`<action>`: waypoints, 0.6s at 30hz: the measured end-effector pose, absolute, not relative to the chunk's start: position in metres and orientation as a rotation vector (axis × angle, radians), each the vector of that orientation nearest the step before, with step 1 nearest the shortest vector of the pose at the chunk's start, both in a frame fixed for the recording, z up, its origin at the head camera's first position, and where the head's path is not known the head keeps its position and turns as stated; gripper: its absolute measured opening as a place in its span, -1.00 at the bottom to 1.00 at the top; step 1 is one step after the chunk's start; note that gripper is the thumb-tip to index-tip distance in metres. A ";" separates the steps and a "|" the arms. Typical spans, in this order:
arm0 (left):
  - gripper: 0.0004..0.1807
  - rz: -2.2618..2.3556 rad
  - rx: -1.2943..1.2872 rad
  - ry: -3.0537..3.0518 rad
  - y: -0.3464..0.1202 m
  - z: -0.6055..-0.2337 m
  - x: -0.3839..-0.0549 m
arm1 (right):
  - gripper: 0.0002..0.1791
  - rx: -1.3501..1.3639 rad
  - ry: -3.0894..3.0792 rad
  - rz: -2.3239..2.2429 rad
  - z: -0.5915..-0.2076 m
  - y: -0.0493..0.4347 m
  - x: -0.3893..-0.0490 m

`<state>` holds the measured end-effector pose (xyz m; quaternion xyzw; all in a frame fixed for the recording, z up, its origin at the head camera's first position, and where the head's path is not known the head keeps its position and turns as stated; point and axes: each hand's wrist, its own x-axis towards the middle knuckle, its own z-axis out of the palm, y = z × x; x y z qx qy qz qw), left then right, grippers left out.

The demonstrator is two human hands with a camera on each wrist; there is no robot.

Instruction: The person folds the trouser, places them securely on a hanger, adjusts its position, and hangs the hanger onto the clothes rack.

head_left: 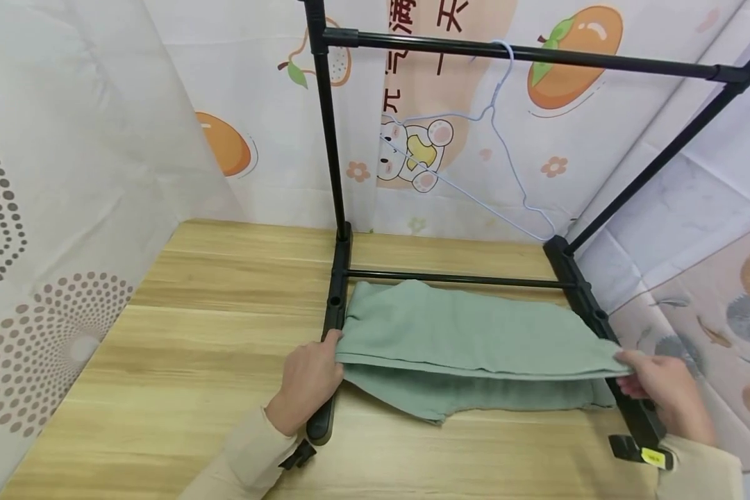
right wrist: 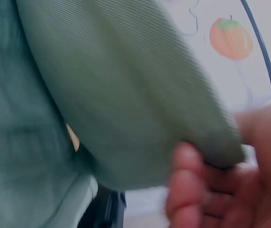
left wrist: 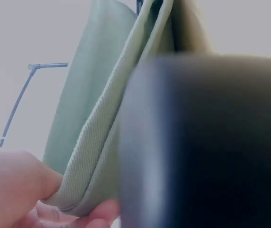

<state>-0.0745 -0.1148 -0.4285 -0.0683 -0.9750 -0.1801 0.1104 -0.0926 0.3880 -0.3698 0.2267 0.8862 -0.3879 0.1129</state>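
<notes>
A pair of sage-green trousers, folded lengthwise, lies across the base of a black rack. Its upper layer is raised along the near edge, with the lower layer showing underneath. My left hand pinches the left end of that edge; in the left wrist view the thumb and fingertips close around the doubled, stitched edge. At the opposite end my right hand pinches the right corner between thumb and fingers. The right wrist view shows the raised cloth hanging from these fingers.
The black rack's uprights and feet flank the cloth, joined by a low crossbar. A light-blue wire hanger hangs on the top rail. Patterned curtains surround the wooden table.
</notes>
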 end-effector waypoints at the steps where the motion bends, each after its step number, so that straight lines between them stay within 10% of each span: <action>1: -0.51 -0.525 -0.206 -2.870 -0.115 -0.428 -0.074 | -0.54 0.603 2.570 -1.071 -0.373 0.390 -0.089; 12: -0.48 -0.557 -0.188 -2.888 -0.116 -0.427 -0.073 | -0.62 0.329 2.425 -0.908 -0.401 0.397 -0.081; 18: -0.48 -0.591 -0.175 -2.922 -0.114 -0.427 -0.073 | -0.28 0.347 2.475 -0.863 -0.412 0.398 -0.103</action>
